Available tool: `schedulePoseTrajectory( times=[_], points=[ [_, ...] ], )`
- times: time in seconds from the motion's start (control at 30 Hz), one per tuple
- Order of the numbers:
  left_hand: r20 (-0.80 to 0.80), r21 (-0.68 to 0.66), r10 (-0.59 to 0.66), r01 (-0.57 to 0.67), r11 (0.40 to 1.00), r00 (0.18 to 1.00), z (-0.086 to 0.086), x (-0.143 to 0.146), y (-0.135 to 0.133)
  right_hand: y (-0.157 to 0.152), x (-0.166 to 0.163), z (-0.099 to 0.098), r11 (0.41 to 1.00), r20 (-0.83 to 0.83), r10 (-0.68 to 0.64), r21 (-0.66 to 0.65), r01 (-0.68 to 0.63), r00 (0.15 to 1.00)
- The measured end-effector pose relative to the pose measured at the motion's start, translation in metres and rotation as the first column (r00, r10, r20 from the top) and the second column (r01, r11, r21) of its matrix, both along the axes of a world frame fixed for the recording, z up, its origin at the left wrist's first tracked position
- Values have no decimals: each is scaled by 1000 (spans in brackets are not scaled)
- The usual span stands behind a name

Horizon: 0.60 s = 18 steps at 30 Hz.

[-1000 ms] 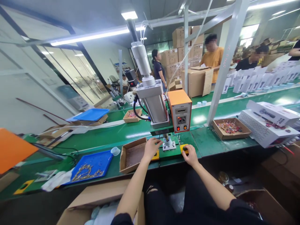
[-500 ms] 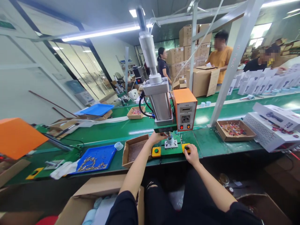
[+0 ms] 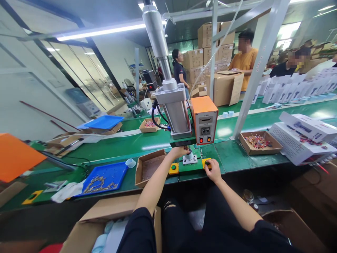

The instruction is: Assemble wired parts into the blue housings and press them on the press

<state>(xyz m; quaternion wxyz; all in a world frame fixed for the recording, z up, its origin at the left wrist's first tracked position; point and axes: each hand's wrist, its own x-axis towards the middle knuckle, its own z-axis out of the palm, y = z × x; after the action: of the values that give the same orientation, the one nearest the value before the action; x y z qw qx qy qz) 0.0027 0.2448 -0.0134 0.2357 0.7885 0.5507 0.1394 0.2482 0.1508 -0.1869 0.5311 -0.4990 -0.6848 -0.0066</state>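
Left hand (image 3: 181,151) was under the press head, fingertips at the upper rim of a small pale-blue round cup (image 3: 189,155). Fingers looked close together; couldn't tell whether they pinched the cup, held some small part, or only touched. Cup sat upright on a silver metal fixture plate (image 3: 193,160) with holes, directly below a tall silver metal cylinder press (image 3: 179,117).

Right hand (image 3: 214,170) was on a yellow square button box (image 3: 204,162) to the right of the fixture, thumb and fingers bent over it; it partly hid the button, so couldn't tell if that was pressed. A second yellow box with a green round button (image 3: 173,168) stood uncovered just beside the left forearm.

Orange metal control box (image 3: 205,123) with two lit red-orange switches stood against the press's right side. Left of the fixture: a shallow brown cardboard tray (image 3: 150,169), then another pale-blue cup (image 3: 130,163) tipped over, touching or just beside a blue plastic tray (image 3: 109,175) with small brass-coloured parts. To the right, a cardboard tray of multicoloured wires (image 3: 259,143) sat near white printed cartons (image 3: 300,140). Three co-workers stood or sat beyond the green work surface (image 3: 229,158).
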Motion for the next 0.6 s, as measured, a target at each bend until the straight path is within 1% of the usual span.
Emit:
schedulePoseTrajectory(
  times=[0.2, 0.33, 0.4, 0.5, 0.6],
  points=[
    [28, 105, 91, -93, 990, 996, -12, -8, -15, 0, -1, 1, 1000, -11, 7, 4, -7, 1000],
    [38, 181, 172, -177, 967, 984, -23, -21, -33, 0, 0, 2, 1000, -4, 10, -2, -10, 1000],
    [39, 223, 216, -219, 950, 976, -32, -29, -49, -1, 1, 3, 1000, 4, 10, 0, -10, 1000],
    [20, 293, 273, -266, 918, 962, -51, -42, -82, -3, 0, 5, 1000, 13, -1, 22, 1, 1000],
    [-25, 353, 290, -263, 898, 957, -71, -51, -110, -2, -4, 8, 998, 22, -28, 49, 27, 999]
  ],
)
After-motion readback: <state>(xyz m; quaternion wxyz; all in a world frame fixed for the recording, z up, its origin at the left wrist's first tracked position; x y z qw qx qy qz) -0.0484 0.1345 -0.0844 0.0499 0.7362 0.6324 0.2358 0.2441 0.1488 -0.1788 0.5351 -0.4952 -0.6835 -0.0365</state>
